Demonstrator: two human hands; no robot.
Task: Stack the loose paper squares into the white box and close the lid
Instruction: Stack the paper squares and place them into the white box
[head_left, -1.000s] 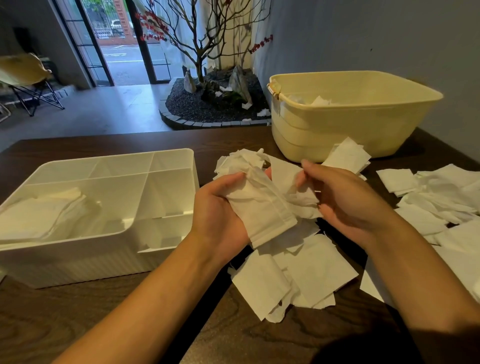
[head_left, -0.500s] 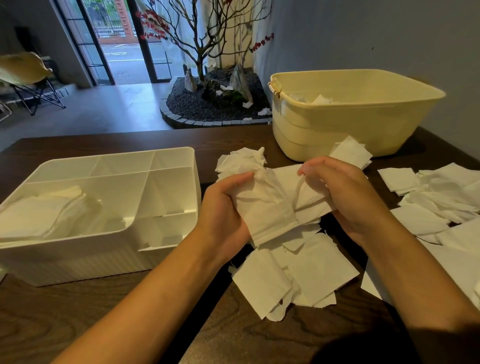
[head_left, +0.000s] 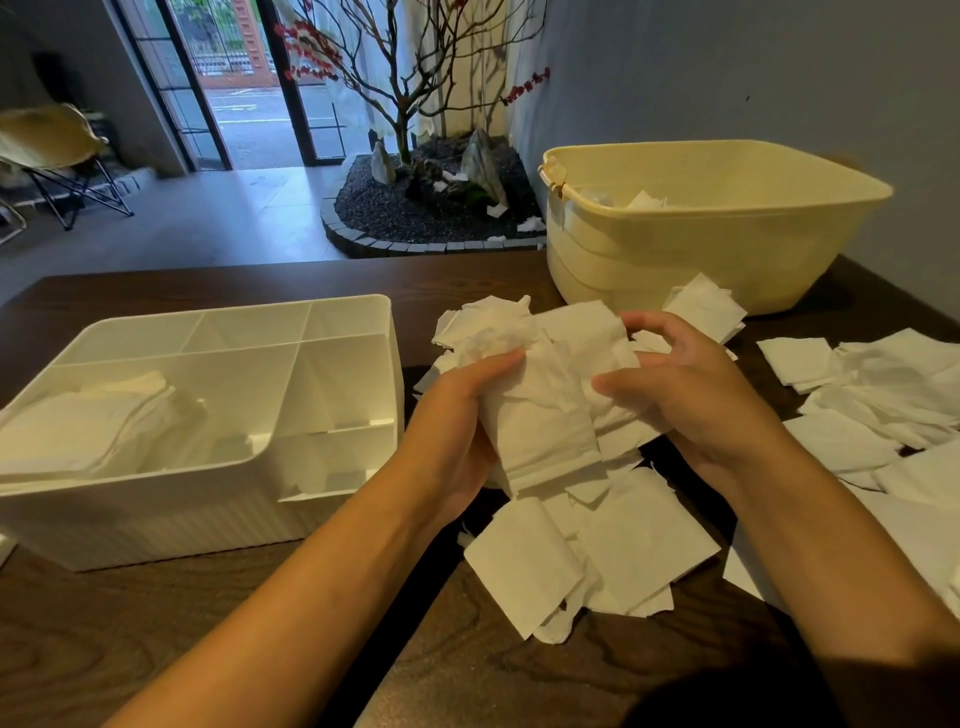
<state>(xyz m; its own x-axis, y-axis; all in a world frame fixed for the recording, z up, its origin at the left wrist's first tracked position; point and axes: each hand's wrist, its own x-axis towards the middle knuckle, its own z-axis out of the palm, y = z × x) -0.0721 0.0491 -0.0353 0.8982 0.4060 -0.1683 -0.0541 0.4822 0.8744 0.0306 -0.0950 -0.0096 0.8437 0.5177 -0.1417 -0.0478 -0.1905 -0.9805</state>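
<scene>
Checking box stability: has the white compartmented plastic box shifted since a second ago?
No. The white compartmented plastic box keeps its place relative to the cream plastic tub.

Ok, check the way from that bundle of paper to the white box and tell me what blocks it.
Nothing visible does. Both hands hold the bundle just right of the white box, which has no lid on; only bare table lies between.

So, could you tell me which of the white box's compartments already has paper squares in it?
The large compartment at the left of the white box holds a stack of paper squares. The small compartments along the far edge and right side look bare.
</scene>
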